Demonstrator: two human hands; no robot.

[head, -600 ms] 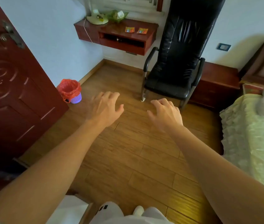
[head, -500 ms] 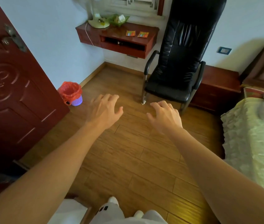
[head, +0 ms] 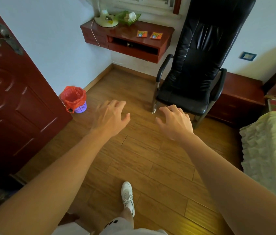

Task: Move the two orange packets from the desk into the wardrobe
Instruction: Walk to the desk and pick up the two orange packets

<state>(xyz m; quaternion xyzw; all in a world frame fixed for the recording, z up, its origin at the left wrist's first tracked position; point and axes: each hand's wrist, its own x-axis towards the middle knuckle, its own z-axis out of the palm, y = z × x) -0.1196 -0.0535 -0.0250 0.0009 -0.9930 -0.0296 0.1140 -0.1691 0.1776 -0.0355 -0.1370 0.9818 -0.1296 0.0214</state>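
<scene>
Black chair (head: 193, 68), red-lined bin (head: 74, 99), dark door (head: 12, 102) — perhaps a fan base (head: 106, 20)

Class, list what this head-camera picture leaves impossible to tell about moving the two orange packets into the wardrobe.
- Wardrobe: not in the head view at all.
- Print on the two orange packets: too small to read.
- Contents of the desk recess: in shadow, only a small glint shows.
- Left hand: fingertips blurred by motion.
- Black chair: top cut off by the frame's upper edge.
- Bed: cut off at the right edge.
</scene>
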